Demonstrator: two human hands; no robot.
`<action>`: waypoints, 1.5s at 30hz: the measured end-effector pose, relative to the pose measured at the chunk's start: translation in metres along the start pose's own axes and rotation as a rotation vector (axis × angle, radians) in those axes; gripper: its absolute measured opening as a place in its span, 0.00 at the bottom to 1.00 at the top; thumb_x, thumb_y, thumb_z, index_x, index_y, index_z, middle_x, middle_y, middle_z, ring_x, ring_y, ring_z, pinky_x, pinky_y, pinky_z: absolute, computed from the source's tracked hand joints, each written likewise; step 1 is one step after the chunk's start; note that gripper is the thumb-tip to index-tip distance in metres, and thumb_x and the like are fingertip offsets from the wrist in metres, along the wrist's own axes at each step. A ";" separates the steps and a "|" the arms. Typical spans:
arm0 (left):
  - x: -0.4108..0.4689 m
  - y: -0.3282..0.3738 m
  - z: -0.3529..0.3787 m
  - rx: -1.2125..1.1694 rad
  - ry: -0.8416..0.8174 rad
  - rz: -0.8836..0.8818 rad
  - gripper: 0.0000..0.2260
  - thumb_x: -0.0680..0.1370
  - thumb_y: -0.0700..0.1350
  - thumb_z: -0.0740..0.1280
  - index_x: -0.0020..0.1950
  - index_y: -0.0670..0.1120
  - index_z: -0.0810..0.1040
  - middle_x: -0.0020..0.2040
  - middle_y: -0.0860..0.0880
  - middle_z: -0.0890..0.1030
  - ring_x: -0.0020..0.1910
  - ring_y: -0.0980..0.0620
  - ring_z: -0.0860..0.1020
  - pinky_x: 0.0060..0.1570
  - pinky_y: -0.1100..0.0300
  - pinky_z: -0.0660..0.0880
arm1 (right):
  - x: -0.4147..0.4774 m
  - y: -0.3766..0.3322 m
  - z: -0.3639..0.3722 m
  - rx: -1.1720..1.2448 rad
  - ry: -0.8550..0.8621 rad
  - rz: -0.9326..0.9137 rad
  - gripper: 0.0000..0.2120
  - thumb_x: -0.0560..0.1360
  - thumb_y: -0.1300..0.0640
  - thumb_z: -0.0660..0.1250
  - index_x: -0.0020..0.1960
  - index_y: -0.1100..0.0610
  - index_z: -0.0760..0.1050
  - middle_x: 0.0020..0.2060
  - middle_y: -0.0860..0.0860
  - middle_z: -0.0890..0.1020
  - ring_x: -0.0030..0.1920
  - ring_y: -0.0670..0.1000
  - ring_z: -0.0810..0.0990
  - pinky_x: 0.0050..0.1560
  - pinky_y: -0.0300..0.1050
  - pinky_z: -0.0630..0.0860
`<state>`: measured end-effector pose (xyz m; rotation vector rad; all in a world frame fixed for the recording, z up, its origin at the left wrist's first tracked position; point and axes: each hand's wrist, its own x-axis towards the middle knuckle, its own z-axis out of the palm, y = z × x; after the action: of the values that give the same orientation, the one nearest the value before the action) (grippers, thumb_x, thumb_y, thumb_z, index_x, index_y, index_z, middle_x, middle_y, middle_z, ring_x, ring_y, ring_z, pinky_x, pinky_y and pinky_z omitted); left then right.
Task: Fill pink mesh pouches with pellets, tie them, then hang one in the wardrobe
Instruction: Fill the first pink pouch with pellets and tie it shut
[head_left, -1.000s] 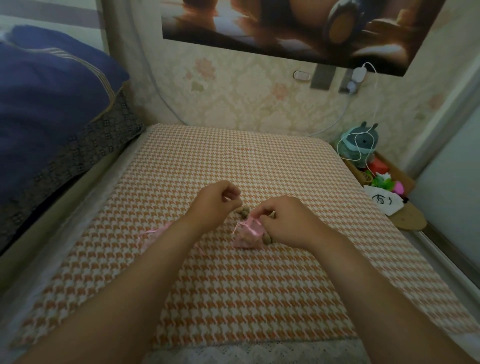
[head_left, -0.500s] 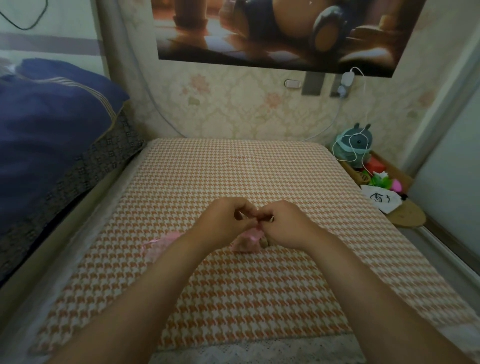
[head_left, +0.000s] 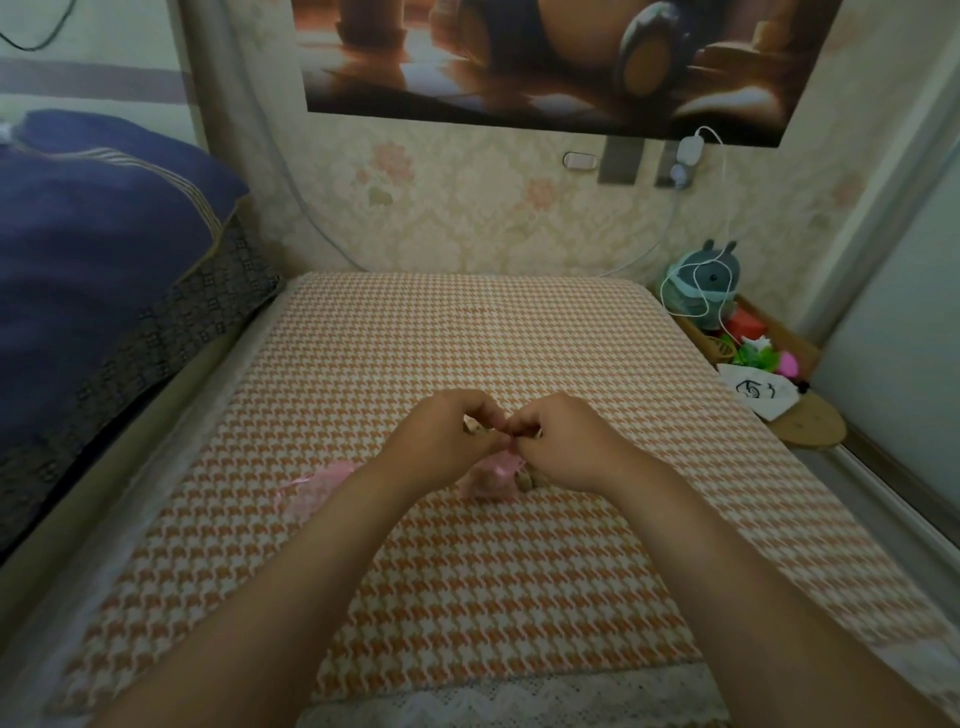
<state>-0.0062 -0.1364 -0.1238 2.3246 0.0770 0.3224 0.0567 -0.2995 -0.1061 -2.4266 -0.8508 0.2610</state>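
Observation:
A filled pink mesh pouch rests on the orange houndstooth table in the middle. My left hand and my right hand meet just above it, fingertips pinched together on the pouch's ribbon drawstring. A few brown pellets lie loose beside the pouch under my right hand. A second pink mesh pouch lies flat to the left, partly hidden by my left forearm.
A dark blue quilt on a bed borders the table's left side. At the right stands a low shelf with a grey-green plush toy, small coloured items and a white cloth. A white charger cable hangs from the wall.
Both hands have come together above the filled pouch, from apart a second ago to fingertips touching. The camera view has tilted slightly upward.

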 end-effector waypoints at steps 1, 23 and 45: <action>0.000 -0.001 0.000 0.016 -0.012 -0.019 0.02 0.72 0.51 0.74 0.42 0.56 0.82 0.43 0.60 0.82 0.36 0.63 0.77 0.40 0.62 0.74 | 0.000 0.000 0.000 -0.007 -0.001 0.000 0.11 0.77 0.58 0.66 0.50 0.47 0.86 0.39 0.45 0.86 0.40 0.46 0.84 0.48 0.53 0.83; 0.004 0.011 -0.015 0.218 -0.108 -0.082 0.08 0.75 0.50 0.69 0.52 0.54 0.85 0.53 0.58 0.83 0.49 0.61 0.79 0.51 0.59 0.78 | 0.040 0.071 -0.003 -0.113 0.169 0.152 0.20 0.81 0.61 0.62 0.69 0.46 0.75 0.70 0.50 0.75 0.65 0.53 0.77 0.61 0.49 0.75; -0.003 0.006 -0.019 0.134 -0.076 -0.111 0.03 0.73 0.48 0.71 0.43 0.54 0.85 0.38 0.59 0.83 0.38 0.63 0.80 0.38 0.67 0.76 | 0.060 0.087 0.026 -0.321 0.158 0.115 0.12 0.81 0.58 0.61 0.58 0.50 0.80 0.57 0.54 0.77 0.53 0.58 0.80 0.52 0.50 0.77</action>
<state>-0.0143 -0.1281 -0.1075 2.4514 0.1944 0.1776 0.1400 -0.3070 -0.1762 -2.7554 -0.7289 -0.0298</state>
